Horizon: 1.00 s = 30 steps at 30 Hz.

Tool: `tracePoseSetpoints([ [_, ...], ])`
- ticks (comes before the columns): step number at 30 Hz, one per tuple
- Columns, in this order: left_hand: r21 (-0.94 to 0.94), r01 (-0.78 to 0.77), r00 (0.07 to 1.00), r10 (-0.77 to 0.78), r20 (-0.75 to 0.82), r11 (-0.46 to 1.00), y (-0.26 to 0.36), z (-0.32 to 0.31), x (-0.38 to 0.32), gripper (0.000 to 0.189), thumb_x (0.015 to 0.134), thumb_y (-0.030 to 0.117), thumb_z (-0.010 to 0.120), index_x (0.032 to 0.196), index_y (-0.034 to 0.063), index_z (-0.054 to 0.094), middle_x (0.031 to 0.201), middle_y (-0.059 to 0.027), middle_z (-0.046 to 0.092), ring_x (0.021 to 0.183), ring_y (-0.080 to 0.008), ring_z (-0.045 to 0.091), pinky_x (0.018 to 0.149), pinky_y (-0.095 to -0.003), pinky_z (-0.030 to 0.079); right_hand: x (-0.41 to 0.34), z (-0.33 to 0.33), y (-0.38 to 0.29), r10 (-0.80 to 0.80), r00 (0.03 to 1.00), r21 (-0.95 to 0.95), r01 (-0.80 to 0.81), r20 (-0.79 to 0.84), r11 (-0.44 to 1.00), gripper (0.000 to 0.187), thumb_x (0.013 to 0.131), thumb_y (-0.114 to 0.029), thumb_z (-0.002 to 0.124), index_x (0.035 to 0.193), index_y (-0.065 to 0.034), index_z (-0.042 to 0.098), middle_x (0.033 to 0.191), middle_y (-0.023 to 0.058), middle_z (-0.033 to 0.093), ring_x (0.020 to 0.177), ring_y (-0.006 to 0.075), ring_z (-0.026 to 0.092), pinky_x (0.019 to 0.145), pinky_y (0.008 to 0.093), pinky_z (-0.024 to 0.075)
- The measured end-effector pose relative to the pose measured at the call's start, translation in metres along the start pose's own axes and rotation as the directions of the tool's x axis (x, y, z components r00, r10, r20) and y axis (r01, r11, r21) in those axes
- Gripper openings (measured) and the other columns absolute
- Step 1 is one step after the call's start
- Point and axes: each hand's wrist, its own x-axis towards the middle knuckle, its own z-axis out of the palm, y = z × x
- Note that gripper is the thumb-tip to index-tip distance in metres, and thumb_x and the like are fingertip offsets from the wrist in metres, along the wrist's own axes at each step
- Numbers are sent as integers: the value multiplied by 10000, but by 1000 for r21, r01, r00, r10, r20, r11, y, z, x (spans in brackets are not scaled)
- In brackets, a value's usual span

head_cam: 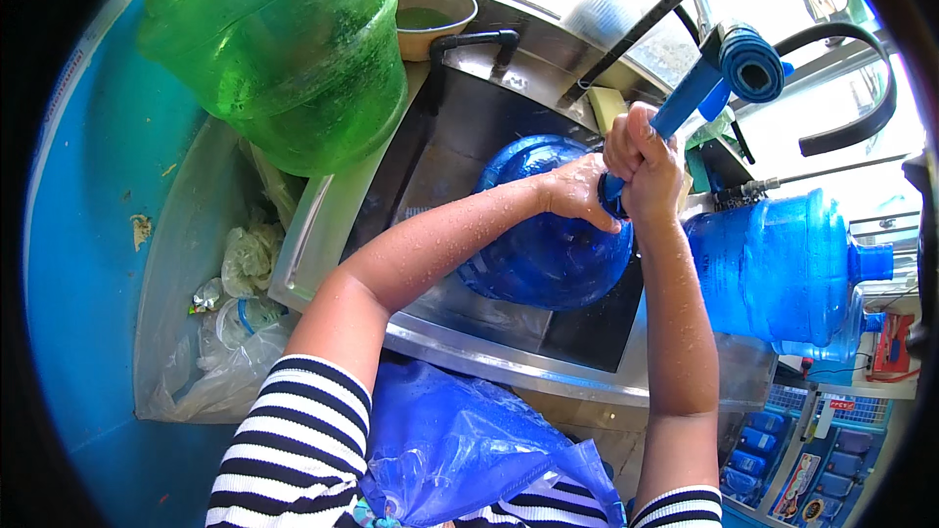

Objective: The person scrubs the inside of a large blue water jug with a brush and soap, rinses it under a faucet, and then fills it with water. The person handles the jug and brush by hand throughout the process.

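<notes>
A round blue plastic water jug (550,257) lies tilted in the metal sink basin (455,154), its neck towards my hands. My left hand (583,191) is wet and closes around the jug's neck. Just above and to the right, my right hand (645,161) grips a blue tube-like handle (686,99), whose lower end meets the jug's mouth. Whether that end is inside the neck is hidden by my fingers. A rolled blue piece (752,66) sits at the handle's top end, near a metal and black pipe (631,33).
A large green water jug (293,51) stands at the upper left beside a bowl of liquid (433,11). Another blue jug (763,271) lies on its side at the right. A yellow sponge (607,108) is behind my hands. A bin with plastic bags (246,330) is at left.
</notes>
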Motion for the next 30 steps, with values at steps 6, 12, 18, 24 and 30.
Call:
tracePoseSetpoints([
  [6,-106,-54,997,61,56,993,-3,-3,3,644,519,330,855,1007,-28,635,958,-172,662,930,-280,634,859,-353,484,-5,5,0,-94,990,55,100,-102,993,448,925,-323,613,595,-119,389,506,-36,338,417,74,308,409,240,221],
  [12,-38,-90,996,89,-25,995,-2,2,-1,704,519,301,865,1106,13,604,1153,-132,614,1099,-262,562,995,-357,409,-1,-4,-3,64,993,90,-73,98,993,408,940,-299,609,629,-116,418,511,-41,333,426,63,310,409,233,213],
  [18,-25,45,993,-42,110,999,14,-9,3,669,512,301,854,1046,-27,620,990,-164,662,947,-253,625,875,-341,473,-8,13,7,-272,896,35,303,-350,952,341,903,-255,679,679,-84,487,514,-38,373,423,62,351,405,232,237],
  [24,-207,40,995,-21,97,978,-8,-1,2,726,516,293,863,1116,-4,583,1120,-163,618,1061,-254,575,937,-354,436,2,-2,-7,86,993,128,-97,84,987,446,922,-310,633,598,-112,400,501,-34,337,422,61,296,412,234,205],
  [30,4,63,991,-63,118,998,5,-9,3,766,510,387,851,1106,-27,604,1127,-227,611,1064,-334,579,936,-368,445,-1,14,6,-136,909,43,166,-394,985,314,892,-263,686,719,-100,481,511,-45,359,424,60,336,401,230,237],
])
